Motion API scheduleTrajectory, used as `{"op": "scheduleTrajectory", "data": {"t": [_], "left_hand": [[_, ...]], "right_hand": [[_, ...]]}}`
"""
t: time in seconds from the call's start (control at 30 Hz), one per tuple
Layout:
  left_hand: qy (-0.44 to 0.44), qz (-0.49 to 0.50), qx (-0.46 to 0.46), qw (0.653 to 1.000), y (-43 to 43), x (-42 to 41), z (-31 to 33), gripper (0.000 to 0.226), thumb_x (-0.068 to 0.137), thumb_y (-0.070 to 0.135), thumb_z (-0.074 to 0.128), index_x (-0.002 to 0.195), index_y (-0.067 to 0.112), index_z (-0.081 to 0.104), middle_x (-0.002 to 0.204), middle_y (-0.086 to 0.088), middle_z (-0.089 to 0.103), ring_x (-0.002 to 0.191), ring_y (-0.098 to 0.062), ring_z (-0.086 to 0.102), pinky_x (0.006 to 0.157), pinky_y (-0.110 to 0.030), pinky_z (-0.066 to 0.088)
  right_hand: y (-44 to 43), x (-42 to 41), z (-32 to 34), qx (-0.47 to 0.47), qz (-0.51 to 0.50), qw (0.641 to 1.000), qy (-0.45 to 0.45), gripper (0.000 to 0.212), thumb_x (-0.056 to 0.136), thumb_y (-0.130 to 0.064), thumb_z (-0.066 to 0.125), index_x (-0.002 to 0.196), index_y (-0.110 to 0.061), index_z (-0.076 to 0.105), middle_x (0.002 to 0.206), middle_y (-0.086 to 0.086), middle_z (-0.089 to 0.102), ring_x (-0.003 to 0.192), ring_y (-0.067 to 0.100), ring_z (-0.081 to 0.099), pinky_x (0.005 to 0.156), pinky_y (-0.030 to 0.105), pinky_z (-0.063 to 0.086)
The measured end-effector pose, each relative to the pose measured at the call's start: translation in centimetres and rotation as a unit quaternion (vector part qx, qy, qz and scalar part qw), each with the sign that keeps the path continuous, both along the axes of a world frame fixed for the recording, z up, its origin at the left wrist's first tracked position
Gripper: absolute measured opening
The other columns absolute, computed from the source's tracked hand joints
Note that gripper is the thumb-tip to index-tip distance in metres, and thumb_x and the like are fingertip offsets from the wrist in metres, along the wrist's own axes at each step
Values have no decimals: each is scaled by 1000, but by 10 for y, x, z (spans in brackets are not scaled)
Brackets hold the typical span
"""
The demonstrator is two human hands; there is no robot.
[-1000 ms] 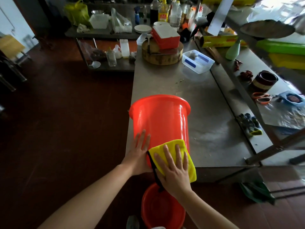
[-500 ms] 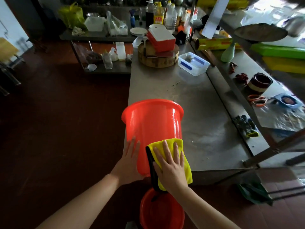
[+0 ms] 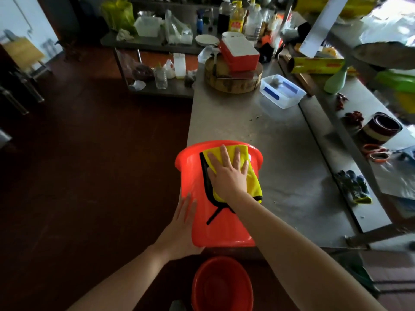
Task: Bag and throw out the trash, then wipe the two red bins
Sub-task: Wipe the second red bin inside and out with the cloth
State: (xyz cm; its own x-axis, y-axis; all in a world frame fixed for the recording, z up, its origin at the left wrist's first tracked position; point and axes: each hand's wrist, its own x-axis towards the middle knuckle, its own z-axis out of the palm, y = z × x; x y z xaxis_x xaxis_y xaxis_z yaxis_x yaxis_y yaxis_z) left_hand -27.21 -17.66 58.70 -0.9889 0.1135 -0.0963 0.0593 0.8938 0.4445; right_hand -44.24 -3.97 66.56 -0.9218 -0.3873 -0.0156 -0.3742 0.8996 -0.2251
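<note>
The red bin [image 3: 215, 221] lies on its side at the steel table's [image 3: 280, 153] near edge, exposing its wall for wiping. The right hand [image 3: 228, 173], fingers flat, presses the yellow cloth [image 3: 253, 182] at the rim. The left hand [image 3: 182, 230], fingers straight, braces the side against rolling. A second red bin [image 3: 222, 286] stands below the table. Earlier, the cloth sat near the base.

The left hand [image 3: 182, 223], lower centre, and the right hand [image 3: 228, 176], centre, are bare, as are both forearms [image 3: 289, 250] down to the lower frame edge.
</note>
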Motion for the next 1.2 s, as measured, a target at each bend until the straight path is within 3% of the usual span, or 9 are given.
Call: {"op": "scheduleTrajectory", "data": {"t": [0.17,0.33,0.5,0.57,0.7,0.83,0.97,1.1,1.2], "left_hand": [[-8,17,43,999,-12,4,-4,140,67,65,74,153,19,-26,157,7,-41,149,-17,-30,123,-36,4],[27,-5,54,998,-20,4,-4,138,65,65,75,157,9,-11,162,1,-31,153,-21,-21,124,-46,11],[-6,17,80,997,-21,9,-8,149,62,70,79,154,22,-28,158,6,-39,151,-15,-24,123,-37,15],[9,7,48,999,-16,8,-6,150,62,80,73,153,18,-29,160,-1,-37,152,-21,-24,124,-40,10],[45,-27,-3,999,-9,-1,3,146,63,89,61,158,6,-13,165,-6,-25,153,-24,-19,126,-45,6],[48,-18,-1,999,-14,1,4,140,63,78,67,159,4,-3,167,-7,-16,155,-23,-15,126,-48,13],[57,-15,5,998,-23,9,-1,136,66,68,73,157,0,-1,167,-14,-9,155,-31,-7,124,-52,18],[21,25,24,999,-32,14,-6,141,66,74,70,157,14,-20,163,4,-30,153,-16,-21,125,-40,8],[7,43,45,998,-36,17,-8,140,66,71,72,157,19,-21,162,10,-33,151,-10,-23,124,-37,12]], "right_hand": [[3,29,-5,5,35,999,10,56,103,-60,25,157,-46,17,170,-6,-10,154,37,-18,121,67,0],[45,106,-37,-1,54,997,46,58,102,-62,27,157,-48,18,170,-7,-7,155,36,-14,121,67,7],[77,144,-57,-5,82,994,71,60,102,-62,31,158,-46,18,171,-4,2,156,39,-4,118,69,18],[78,144,-57,-9,74,995,65,60,102,-62,31,158,-45,19,171,-4,1,156,39,-5,118,69,19],[72,145,-54,-13,70,996,56,61,102,-61,33,159,-46,16,171,-3,1,155,39,-5,119,68,16],[66,132,-48,-8,72,997,39,59,102,-61,31,158,-47,18,171,-5,-1,156,37,-9,120,67,16],[40,80,-28,-25,49,998,-8,59,101,-63,22,157,-49,11,169,-10,-15,153,33,-23,122,64,5],[5,19,-4,-33,22,999,-26,58,103,-58,30,158,-48,13,170,-8,-11,154,34,-18,122,64,1],[-7,-3,3,-41,15,998,-40,59,103,-59,30,158,-47,13,170,-9,-10,155,33,-17,122,63,1]]}}
